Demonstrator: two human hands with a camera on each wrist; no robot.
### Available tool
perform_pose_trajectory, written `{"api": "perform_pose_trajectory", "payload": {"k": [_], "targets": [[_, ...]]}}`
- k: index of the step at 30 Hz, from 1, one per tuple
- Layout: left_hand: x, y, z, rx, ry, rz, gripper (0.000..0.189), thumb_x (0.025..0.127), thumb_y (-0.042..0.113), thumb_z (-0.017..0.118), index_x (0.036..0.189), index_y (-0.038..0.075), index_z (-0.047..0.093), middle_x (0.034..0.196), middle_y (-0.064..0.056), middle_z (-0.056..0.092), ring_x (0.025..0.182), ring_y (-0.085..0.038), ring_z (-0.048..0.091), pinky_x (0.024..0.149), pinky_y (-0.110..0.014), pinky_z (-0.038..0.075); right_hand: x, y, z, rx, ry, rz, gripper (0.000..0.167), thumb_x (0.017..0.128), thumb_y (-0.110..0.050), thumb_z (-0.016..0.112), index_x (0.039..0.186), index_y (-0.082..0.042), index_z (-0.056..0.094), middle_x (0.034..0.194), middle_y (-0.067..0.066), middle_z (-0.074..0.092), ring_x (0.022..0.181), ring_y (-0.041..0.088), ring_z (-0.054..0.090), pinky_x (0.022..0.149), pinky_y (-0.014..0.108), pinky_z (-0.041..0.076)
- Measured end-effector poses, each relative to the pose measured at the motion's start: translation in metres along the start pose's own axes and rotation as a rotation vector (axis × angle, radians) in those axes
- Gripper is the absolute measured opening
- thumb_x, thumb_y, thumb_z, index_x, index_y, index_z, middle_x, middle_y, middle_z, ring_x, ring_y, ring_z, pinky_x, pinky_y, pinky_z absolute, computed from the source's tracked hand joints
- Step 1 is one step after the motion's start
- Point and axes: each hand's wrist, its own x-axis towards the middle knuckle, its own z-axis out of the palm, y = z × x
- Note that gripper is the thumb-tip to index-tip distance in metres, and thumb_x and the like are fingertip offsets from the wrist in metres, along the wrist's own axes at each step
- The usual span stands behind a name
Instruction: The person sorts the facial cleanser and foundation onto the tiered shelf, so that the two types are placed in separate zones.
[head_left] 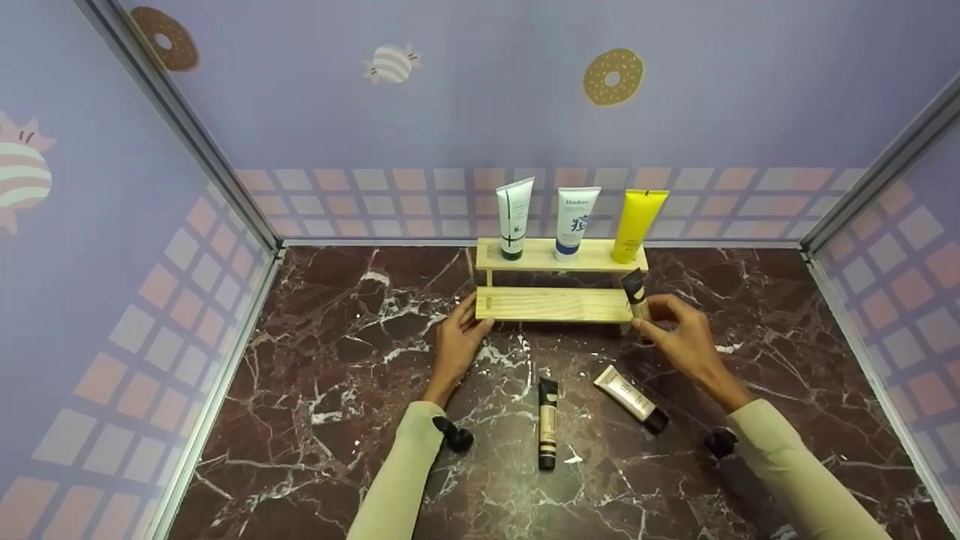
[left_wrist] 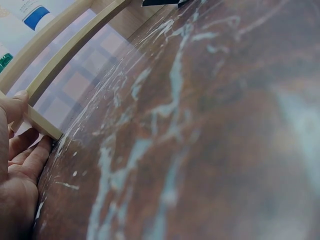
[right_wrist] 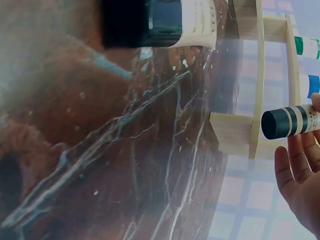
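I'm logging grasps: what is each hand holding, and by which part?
The right hand holds a tube by its beige body near the black cap; the left hand grips the wooden rack by its lower left end.

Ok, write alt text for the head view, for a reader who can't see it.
A person's right hand holds a black-and-beige tube at the right end of a two-tier wooden rack; the left hand holds its left end. Three tubes stand on the upper tier; two more tubes lie on the marbled table.
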Motion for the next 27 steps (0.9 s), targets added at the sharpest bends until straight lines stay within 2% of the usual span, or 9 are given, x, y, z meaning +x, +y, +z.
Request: {"api": "perform_pose_trajectory", "payload": {"k": [4,10,16,21,27], "targets": [[0.0,0.0,0.0,0.006,0.005,0.005,0.064,0.102,0.011,0.082,0.159,0.0,0.056,0.151,-0.025,0.063,0.139,-0.036,0.065,0.112,-0.047,0.057,0.003,-0.005,0.005,0.018,0.007,-0.004,0.028,0.093,-0.004,0.09,0.117,0.002,0.077,0.102,0.015,0.079,0.093,0.016,0.071,0.086,0.019,0.059],[0.0,-0.001,-0.001,0.012,-0.005,-0.005,0.065,0.102,0.013,0.082,0.161,0.004,0.056,0.152,-0.024,0.064,0.141,-0.035,0.064,0.113,-0.046,0.057,0.009,-0.013,0.015,0.017,0.023,-0.035,0.029,0.089,0.002,0.091,0.115,0.004,0.078,0.102,0.016,0.079,0.092,0.02,0.071,0.084,0.018,0.058],[0.001,-0.001,-0.002,-0.01,-0.02,0.006,0.066,0.103,0.013,0.081,0.161,-0.002,0.053,0.151,-0.027,0.063,0.14,-0.037,0.064,0.113,-0.046,0.056,0.013,-0.018,0.028,0.028,0.032,-0.056,0.032,0.085,0.006,0.092,0.113,0.006,0.077,0.103,0.019,0.078,0.091,0.031,0.072,0.079,0.017,0.059],[0.001,-0.001,-0.001,-0.028,-0.022,0.028,0.066,0.103,0.013,0.081,0.16,-0.003,0.054,0.15,-0.028,0.064,0.139,-0.038,0.065,0.111,-0.046,0.057,0.015,-0.02,0.035,0.049,0.024,-0.055,0.028,0.087,0.006,0.09,0.111,0.005,0.077,0.1,0.016,0.078,0.088,0.027,0.072,0.078,0.017,0.058],[0.001,-0.001,-0.001,-0.027,-0.007,0.031,0.064,0.102,0.01,0.082,0.159,-0.002,0.056,0.149,-0.028,0.064,0.139,-0.039,0.065,0.111,-0.046,0.058,0.019,-0.023,0.044,0.069,0.009,-0.067,0.025,0.088,0.005,0.09,0.11,0.004,0.077,0.1,0.013,0.078,0.091,0.024,0.072,0.085,0.024,0.06]]}}
